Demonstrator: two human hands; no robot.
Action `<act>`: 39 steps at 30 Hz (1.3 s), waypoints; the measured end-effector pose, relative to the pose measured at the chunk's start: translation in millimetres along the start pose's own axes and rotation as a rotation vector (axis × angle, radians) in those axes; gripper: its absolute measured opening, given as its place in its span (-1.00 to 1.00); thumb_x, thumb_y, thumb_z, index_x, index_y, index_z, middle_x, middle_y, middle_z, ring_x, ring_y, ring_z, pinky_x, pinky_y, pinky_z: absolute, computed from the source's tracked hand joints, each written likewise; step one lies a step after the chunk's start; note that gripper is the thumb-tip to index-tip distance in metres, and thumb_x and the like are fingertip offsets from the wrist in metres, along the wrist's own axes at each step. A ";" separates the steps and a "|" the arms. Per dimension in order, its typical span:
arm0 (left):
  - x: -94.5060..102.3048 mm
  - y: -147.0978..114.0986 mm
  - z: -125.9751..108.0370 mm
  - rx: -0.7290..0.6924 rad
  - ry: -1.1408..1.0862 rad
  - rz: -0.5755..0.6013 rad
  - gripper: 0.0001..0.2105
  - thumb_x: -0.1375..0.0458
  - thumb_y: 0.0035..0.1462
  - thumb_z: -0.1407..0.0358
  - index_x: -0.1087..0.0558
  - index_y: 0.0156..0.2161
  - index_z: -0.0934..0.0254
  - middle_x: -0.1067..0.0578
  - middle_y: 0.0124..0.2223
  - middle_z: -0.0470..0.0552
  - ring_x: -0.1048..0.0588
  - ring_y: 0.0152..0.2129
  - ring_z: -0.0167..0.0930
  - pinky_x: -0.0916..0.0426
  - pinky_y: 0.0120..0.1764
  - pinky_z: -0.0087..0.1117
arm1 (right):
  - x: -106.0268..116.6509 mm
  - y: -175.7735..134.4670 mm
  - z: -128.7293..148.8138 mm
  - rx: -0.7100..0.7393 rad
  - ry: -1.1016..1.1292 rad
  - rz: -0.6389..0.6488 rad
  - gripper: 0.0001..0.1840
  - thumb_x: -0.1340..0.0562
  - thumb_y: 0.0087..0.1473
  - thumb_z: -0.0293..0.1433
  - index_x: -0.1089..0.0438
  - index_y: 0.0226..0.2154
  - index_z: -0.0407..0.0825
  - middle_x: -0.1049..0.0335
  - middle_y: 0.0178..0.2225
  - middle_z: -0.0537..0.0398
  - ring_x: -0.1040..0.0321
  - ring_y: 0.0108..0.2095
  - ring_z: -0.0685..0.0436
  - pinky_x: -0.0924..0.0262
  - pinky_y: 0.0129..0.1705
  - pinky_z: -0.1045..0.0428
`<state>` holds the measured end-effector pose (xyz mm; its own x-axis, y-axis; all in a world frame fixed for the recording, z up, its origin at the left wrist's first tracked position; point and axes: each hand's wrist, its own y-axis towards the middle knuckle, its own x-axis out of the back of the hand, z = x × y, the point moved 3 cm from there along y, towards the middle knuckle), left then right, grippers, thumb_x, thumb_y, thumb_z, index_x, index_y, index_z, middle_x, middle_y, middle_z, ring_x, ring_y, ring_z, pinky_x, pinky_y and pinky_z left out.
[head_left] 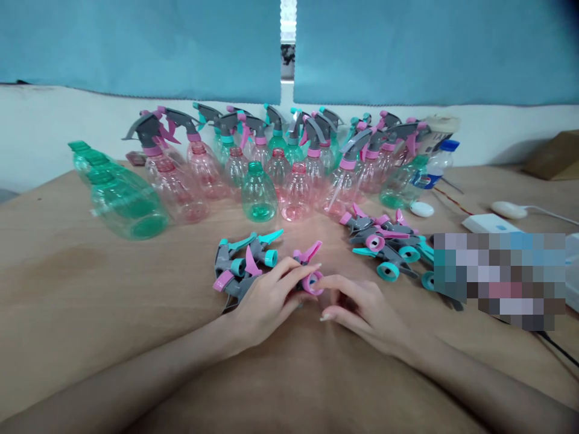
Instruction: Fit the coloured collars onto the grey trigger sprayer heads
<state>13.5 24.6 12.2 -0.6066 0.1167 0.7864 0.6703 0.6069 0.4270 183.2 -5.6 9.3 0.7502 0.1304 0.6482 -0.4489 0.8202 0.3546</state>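
My left hand (271, 295) is closed around a grey spray trigger head with a pink collar (312, 282) and pink lever, just above the table. My right hand (362, 301) touches the open end of that collar with its index finger; its thumb is held apart below. Part of the spray head is hidden behind my left fingers. Left of it lies a small pile of spray heads (235, 265) in grey with pink or turquoise parts. A larger pile of spray heads (389, 241) lies to the right.
Pink and green spray bottles (260, 193) stand across the back, several with heads fitted. Green bottles (131, 205) without heads are at left. At right are a Pepsi-labelled bottle (438, 166), a white round lid (422, 209), a power strip (491, 224) and cables.
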 end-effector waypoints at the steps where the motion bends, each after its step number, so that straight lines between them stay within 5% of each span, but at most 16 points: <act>1: 0.0 -0.1 0.2 0.003 -0.002 -0.008 -0.69 -0.03 0.25 0.35 -0.26 0.09 0.23 -0.39 -0.13 0.05 -0.45 -0.24 -0.39 -0.44 -0.22 -0.33 | -0.5 -0.2 -0.4 -0.008 0.011 -0.002 -0.70 -0.09 0.19 -0.13 -0.33 -0.19 0.02 -0.30 -0.54 0.24 -0.23 -0.56 0.04 -0.14 -0.48 0.14; 12: 0.8 -2.9 -3.6 0.012 0.026 -0.061 -0.72 -0.11 0.19 0.34 -0.34 0.02 0.24 -0.41 -0.16 0.02 -0.45 -0.41 -0.48 -0.41 -0.36 -0.44 | 5.8 -3.8 -3.6 -0.087 0.111 -0.172 -0.78 -0.06 0.22 -0.22 -0.25 -0.18 0.00 -0.28 -0.52 0.23 -0.26 -0.57 0.03 -0.15 -0.52 0.13; 16: 5.9 -2.6 -7.1 0.047 0.084 -0.113 -0.68 -0.11 0.18 0.35 -0.33 0.05 0.22 -0.44 -0.12 0.01 -0.47 -0.28 -0.42 -0.41 -0.24 -0.37 | 5.9 -5.8 -7.2 -0.098 0.121 -0.218 -0.78 -0.06 0.21 -0.23 -0.23 -0.16 0.00 -0.27 -0.52 0.22 -0.28 -0.56 0.02 -0.15 -0.53 0.12; 25: 69.2 -12.4 -11.2 -0.017 0.582 -0.354 -0.70 -0.16 0.12 0.30 -0.37 -0.01 0.17 -0.45 -0.23 0.01 -0.44 -0.32 -0.35 -0.30 -0.26 -0.30 | 4.5 0.8 0.4 -0.046 0.030 -0.109 -0.67 0.03 0.26 -0.21 -0.30 -0.36 -0.03 -0.34 -0.51 0.16 -0.30 -0.49 -0.01 -0.15 -0.42 0.09; 31: 95.9 -18.8 5.6 0.051 0.634 -0.199 -0.68 -0.10 0.16 0.29 -0.37 0.03 0.24 -0.45 -0.20 0.06 -0.39 -0.25 -0.30 -0.34 -0.17 -0.26 | 0.9 0.6 -1.7 -0.030 0.011 -0.088 -0.61 0.05 0.27 -0.18 -0.31 -0.40 -0.04 -0.33 -0.47 0.13 -0.28 -0.44 -0.03 -0.14 -0.38 0.06; 39: 78.1 -23.9 8.8 0.084 0.620 0.140 -0.66 -0.05 0.21 0.12 -0.37 0.04 0.18 -0.47 0.01 -0.01 -0.38 -0.06 -0.21 -0.25 -0.09 -0.20 | 2.5 3.9 -6.1 -0.095 -0.033 -0.079 -0.56 0.09 0.29 -0.18 -0.32 -0.40 -0.05 -0.29 -0.47 0.11 -0.26 -0.42 -0.06 -0.14 -0.34 0.02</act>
<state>-53.7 26.1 59.4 -0.1392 -0.2617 0.9551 0.6744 0.6812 0.2849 186.3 1.4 8.2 0.7640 0.0463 0.6435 -0.3400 0.8766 0.3406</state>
